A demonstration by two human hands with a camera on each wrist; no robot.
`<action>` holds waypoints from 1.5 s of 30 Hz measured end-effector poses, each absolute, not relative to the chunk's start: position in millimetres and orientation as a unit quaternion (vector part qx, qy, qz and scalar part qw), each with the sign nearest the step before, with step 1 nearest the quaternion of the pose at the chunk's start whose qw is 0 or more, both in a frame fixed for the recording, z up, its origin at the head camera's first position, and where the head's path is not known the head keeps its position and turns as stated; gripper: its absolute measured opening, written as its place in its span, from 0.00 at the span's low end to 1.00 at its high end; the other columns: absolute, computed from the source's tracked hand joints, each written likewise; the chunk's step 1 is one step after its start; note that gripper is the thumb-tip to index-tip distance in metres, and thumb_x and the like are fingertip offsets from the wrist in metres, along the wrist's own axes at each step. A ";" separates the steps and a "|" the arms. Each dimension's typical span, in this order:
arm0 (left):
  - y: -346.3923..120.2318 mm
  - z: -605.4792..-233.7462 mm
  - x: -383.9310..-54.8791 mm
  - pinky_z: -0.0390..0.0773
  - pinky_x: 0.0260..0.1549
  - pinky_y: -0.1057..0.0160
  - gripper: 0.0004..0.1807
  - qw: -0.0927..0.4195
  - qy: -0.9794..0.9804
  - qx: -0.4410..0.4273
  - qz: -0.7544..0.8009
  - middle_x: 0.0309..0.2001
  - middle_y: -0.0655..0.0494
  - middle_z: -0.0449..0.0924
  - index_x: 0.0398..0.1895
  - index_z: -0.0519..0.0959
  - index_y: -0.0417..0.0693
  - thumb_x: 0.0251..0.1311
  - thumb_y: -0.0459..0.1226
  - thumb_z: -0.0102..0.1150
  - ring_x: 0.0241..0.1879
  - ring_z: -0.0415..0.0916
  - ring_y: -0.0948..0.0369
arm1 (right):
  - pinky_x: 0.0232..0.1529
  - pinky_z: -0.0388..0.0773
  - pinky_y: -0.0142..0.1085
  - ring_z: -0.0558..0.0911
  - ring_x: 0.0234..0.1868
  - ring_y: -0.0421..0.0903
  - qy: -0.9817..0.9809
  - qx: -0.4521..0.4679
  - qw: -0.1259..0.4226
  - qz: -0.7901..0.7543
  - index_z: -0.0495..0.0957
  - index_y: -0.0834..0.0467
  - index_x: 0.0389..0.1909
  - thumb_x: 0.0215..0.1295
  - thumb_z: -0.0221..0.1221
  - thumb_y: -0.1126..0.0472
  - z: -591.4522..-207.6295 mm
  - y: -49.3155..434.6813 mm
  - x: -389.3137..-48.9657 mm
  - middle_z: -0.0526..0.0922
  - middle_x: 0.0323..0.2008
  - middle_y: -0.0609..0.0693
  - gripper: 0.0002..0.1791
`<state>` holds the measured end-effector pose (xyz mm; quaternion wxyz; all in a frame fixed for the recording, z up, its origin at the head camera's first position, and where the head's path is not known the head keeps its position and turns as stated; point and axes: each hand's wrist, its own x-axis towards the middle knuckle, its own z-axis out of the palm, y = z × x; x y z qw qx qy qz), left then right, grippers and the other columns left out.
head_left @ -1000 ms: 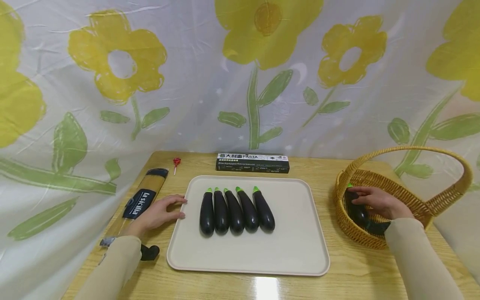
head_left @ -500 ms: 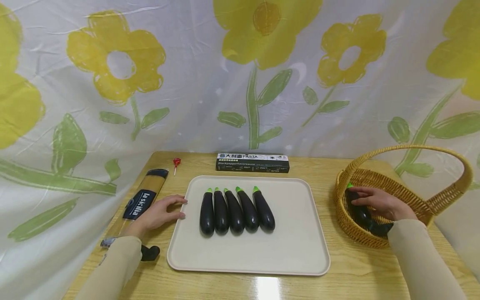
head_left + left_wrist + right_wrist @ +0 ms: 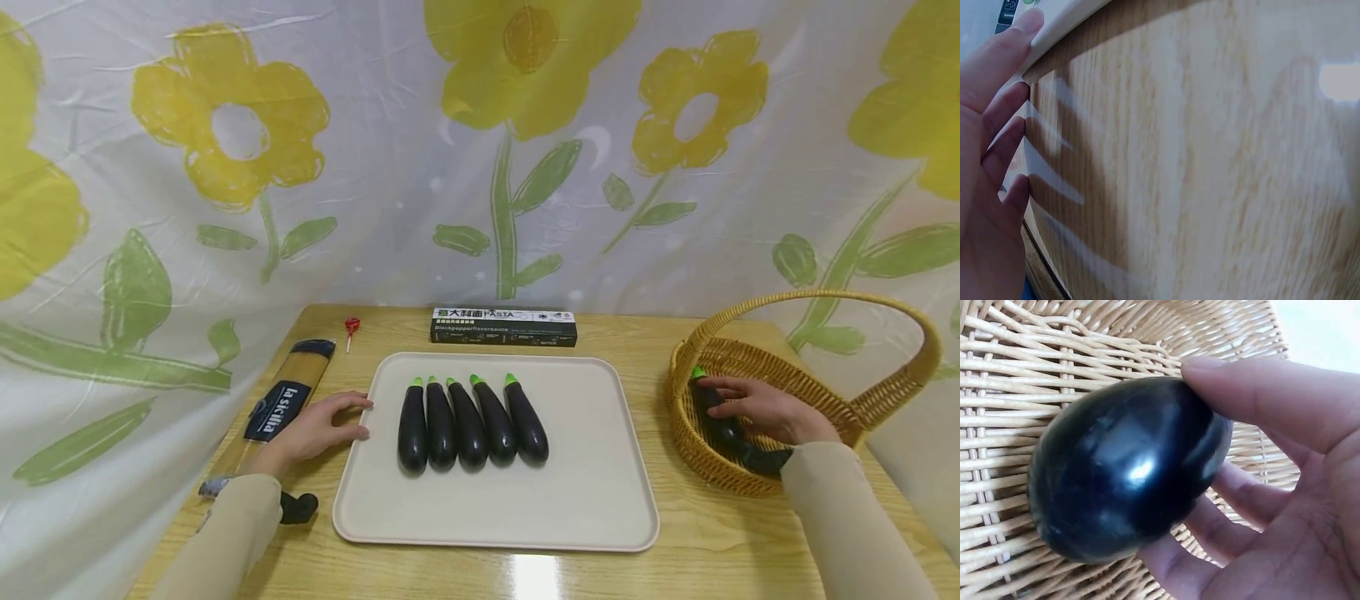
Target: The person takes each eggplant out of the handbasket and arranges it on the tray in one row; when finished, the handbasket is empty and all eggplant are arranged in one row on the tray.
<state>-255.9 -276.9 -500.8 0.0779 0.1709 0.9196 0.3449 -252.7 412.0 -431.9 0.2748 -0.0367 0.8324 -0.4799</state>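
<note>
My right hand (image 3: 776, 410) is inside the wicker basket (image 3: 806, 371) at the right of the table. It grips a dark, glossy eggplant (image 3: 722, 432) with a green stem end. In the right wrist view the thumb lies on one side of the eggplant (image 3: 1122, 469) and curled fingers (image 3: 1229, 531) on the other, close to the woven wall. My left hand (image 3: 318, 429) rests at the left rim of the pale tray (image 3: 570, 500), fingers relaxed and holding nothing; its thumb (image 3: 1007, 47) touches the rim in the left wrist view. Several eggplants (image 3: 471, 425) lie side by side on the tray.
A pack of spaghetti (image 3: 283, 396) lies left of the tray, partly under the left forearm. A lollipop (image 3: 352, 329) is near the back left corner. Behind the tray sits a black-and-white pasta box (image 3: 502, 327). The basket's tall handle (image 3: 817, 294) arches above the right hand.
My right hand and wrist have shifted very slightly to the right inside the basket, along with the eggplant. The left hand, the tray and the eggplants on it stay in place.
</note>
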 end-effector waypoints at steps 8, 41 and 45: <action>-276.2 -500.1 -256.2 0.54 0.66 0.36 0.27 0.085 0.924 0.158 0.339 0.67 0.41 0.67 0.58 0.77 0.50 0.58 0.50 0.67 0.69 0.58 0.40 | 0.54 0.76 0.51 0.58 0.67 0.73 0.870 -0.054 0.210 -0.443 0.54 0.69 0.72 0.70 0.58 0.56 -418.0 415.7 -242.0 0.47 0.69 0.80 0.38; -275.9 -497.5 -254.7 0.56 0.66 0.37 0.26 0.082 0.920 0.167 0.344 0.67 0.40 0.68 0.58 0.77 0.48 0.59 0.47 0.67 0.68 0.59 0.40 | 0.42 0.77 0.35 0.71 0.59 0.60 0.905 -0.106 0.072 -0.406 0.68 0.49 0.68 0.68 0.60 0.53 -383.3 329.4 -123.0 0.66 0.65 0.56 0.28; -275.0 -496.9 -254.6 0.56 0.66 0.36 0.26 0.084 0.920 0.164 0.344 0.67 0.40 0.67 0.58 0.77 0.48 0.59 0.48 0.67 0.68 0.59 0.40 | 0.42 0.80 0.36 0.78 0.52 0.48 0.862 -0.109 0.112 -0.481 0.67 0.52 0.69 0.68 0.61 0.56 -387.4 311.3 -130.2 0.73 0.59 0.60 0.29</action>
